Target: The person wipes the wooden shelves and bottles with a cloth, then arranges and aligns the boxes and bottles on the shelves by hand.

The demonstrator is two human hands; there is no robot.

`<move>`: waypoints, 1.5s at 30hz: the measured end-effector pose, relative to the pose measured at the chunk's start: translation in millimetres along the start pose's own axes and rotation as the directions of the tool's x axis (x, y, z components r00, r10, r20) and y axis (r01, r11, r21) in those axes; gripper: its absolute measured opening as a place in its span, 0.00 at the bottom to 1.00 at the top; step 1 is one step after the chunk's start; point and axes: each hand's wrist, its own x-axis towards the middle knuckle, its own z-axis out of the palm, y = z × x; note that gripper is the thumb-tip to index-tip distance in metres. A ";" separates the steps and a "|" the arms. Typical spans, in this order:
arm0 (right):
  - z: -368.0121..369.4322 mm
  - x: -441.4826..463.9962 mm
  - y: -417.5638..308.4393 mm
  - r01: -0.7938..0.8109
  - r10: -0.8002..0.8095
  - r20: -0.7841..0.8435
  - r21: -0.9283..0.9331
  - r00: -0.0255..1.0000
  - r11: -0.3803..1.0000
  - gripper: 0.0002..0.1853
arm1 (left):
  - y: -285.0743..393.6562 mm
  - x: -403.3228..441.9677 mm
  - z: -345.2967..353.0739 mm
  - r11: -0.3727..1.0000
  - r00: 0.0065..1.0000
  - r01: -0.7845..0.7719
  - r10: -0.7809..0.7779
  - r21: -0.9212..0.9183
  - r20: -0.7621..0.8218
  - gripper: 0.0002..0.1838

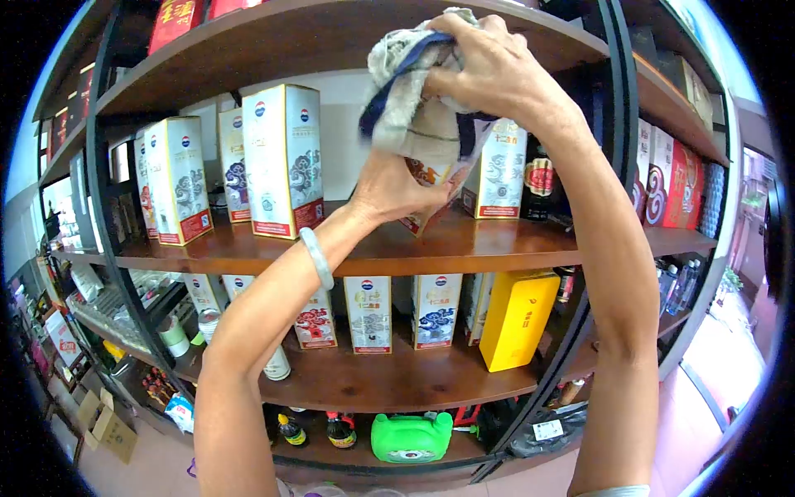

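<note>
My left hand (397, 189), with a pale bangle on its wrist, is wrapped around a liquor box (420, 222) with a red and gold pattern. The box is lifted off the middle shelf (364, 258) and tilted. Above it, my right hand (490, 70) grips a grey and navy cleaning cloth (396, 95) that drapes over the upper part of the box and hides it. On the same shelf, tall white liquor boxes (281, 161) stand to the left, and another white box (500, 170) stands close by on the right.
A dark bottle (538, 184) stands near the right post (627, 108). The lower shelf holds more white boxes (368, 315) and a yellow box (519, 320). Below are a green jug (411, 436) and sauce bottles (340, 431). A cardboard box (112, 427) lies on the floor at left.
</note>
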 end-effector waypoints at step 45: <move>271.9 -83.8 46.5 0.356 -0.523 0.712 0.389 0.469 0.849 0.23 | -11.5 -38.7 -57.9 0.875 0.896 0.419 -0.354 0.243 -0.269 0.43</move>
